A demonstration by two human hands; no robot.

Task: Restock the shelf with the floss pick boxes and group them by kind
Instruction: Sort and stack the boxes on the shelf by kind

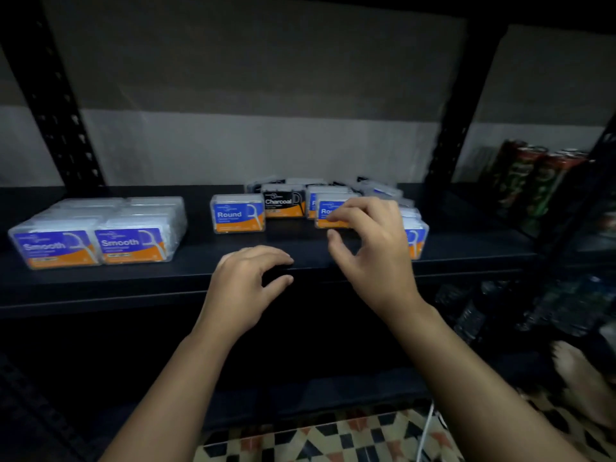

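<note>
While empty over the shelf (133, 288) edge, left hand (245, 281) and right hand (370, 248), fingers loosely curled

Both bare forearms reach forward. The left hand (246, 281) hovers palm down, fingers loosely curled; the right hand (370, 248), farther forward, has fingers and thumb spread, holding nothing.

Colours on the black shelf (140, 281)
Smooth boxes (90, 245) and Round box (237, 215): blue and orange labels; Charcoal box (284, 204): black and orange; floor tiles (333, 441): chequered.

Dim scene, motion blur throughout, bowed wide-angle edges, dark corners
</note>
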